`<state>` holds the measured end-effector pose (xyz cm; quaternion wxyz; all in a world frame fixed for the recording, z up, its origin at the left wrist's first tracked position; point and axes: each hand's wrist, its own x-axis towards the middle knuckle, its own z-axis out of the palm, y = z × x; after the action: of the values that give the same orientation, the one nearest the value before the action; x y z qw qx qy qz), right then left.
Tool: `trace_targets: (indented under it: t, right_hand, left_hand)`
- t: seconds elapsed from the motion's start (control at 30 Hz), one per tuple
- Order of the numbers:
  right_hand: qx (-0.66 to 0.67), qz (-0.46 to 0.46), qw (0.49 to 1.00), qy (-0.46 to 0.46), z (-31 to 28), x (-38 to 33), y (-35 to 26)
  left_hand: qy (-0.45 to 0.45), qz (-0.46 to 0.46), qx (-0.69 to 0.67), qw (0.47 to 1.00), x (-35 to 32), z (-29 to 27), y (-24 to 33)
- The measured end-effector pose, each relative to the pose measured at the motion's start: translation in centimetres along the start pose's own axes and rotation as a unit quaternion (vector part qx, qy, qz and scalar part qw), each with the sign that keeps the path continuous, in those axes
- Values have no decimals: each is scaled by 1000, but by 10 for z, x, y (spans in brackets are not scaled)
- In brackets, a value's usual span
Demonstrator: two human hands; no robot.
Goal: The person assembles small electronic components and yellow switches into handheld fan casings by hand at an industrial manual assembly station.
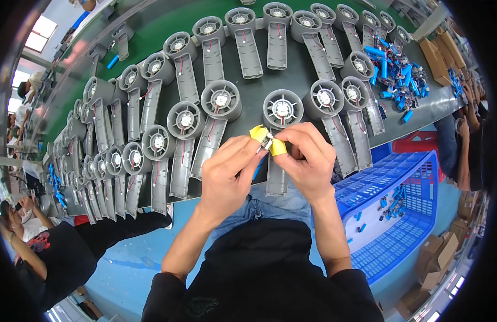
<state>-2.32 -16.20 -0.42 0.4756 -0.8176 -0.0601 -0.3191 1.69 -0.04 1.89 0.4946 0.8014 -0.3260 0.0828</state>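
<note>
In front of my chest, my left hand (227,169) and my right hand (310,161) are closed in pinches, fingertips almost meeting. Both hold a small white-and-dark part, perhaps a connector or small board (267,141). Yellow coverings, which look like finger cots or tape, show at the left fingertips (257,133) and the right fingertips (279,147). A sliver of blue (258,167) shows below the left fingers, mostly hidden. Just beyond and partly under my hands lies a grey fan housing (283,109) with a round fan and long open handle.
Several similar grey fan housings (220,100) stand in rows on the dark table (248,91). Blue cylindrical cells with wired boards (401,75) are heaped at the far right. A blue plastic basket (385,247) stands at my right. Other people sit on both sides.
</note>
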Motion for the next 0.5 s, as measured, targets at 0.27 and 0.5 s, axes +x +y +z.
trace_targets:
  t: [0.27, 0.5]
  right_hand:
    - [-14, -56, 998, 33, 6, -3, 10]
    - [-20, -87, 995, 36, 4, -4, 16]
  left_hand:
    - [-16, -13, -21, 1000, 3, 0, 2]
    - [-59, -20, 0, 998, 7, -4, 3]
